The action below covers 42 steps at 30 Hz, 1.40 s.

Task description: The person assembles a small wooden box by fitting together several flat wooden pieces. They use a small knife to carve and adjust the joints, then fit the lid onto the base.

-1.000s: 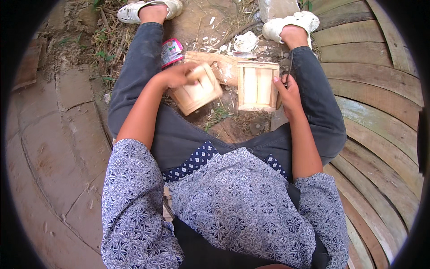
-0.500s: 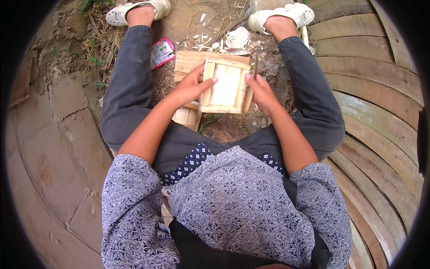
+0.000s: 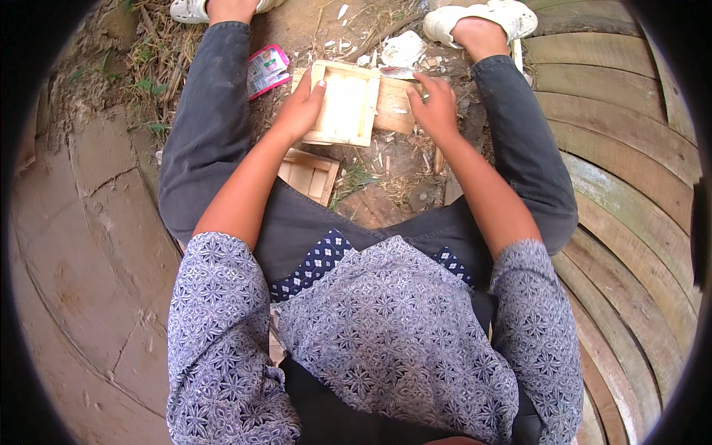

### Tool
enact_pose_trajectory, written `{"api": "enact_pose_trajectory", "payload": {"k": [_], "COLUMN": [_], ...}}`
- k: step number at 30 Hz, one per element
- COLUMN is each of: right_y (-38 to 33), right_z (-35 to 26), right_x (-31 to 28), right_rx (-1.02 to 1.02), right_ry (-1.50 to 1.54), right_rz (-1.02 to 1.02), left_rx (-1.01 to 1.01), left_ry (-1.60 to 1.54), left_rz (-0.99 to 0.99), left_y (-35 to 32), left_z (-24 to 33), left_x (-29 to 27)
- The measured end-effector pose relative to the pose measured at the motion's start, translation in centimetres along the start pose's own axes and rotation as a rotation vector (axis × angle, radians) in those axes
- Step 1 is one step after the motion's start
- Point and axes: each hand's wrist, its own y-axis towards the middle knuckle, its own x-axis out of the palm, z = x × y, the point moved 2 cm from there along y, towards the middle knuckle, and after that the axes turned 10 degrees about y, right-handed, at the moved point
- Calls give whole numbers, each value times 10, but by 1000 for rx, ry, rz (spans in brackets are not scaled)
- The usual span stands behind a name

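My left hand (image 3: 302, 111) grips the left side of a shallow, pale wooden box (image 3: 345, 104), its thumb over the raised rim. The box is tilted, with its open face towards me. My right hand (image 3: 436, 109) is just right of the box, apart from it, fingers curled around a knife. The knife's blade (image 3: 398, 73) points left past the index finger, close to the box's upper right corner; most of its handle is hidden by the hand. Behind the box lies a flat wooden board (image 3: 395, 106). A second small wooden box or frame (image 3: 308, 176) rests on the ground below my left hand.
A pink-edged packet (image 3: 268, 72) lies beside my left leg. White scraps (image 3: 404, 49) and wood shavings litter the dirt between my feet. Curved wooden planks (image 3: 615, 126) run along the right, and cracked paving (image 3: 89, 245) spreads on the left.
The box has moved left and slightly away in my left hand. My right hand has drawn off its right edge and lifted away, and the knife has turned from upright to pointing left.
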Motion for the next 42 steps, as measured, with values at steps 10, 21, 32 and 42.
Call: {"api": "enact_pose_trajectory", "payload": {"k": [10,21,32,42], "right_y": [65,97,102,99], "right_z": [25,28,36,20], "right_x": [37,42,42,27], "right_rx": [26,139,158,49], "right_ry": [-24,-144,-16,83], "right_rz": [-262,-317,-506,-67], "left_rx": [61,96,254,208], "left_ry": [169,260,385,370], "left_rz": [82,55,333,334], "left_y": [-3,-18,-21,-17], "left_z": [26,63,76,82], "left_x": [-13,-31,-34,-41]}}
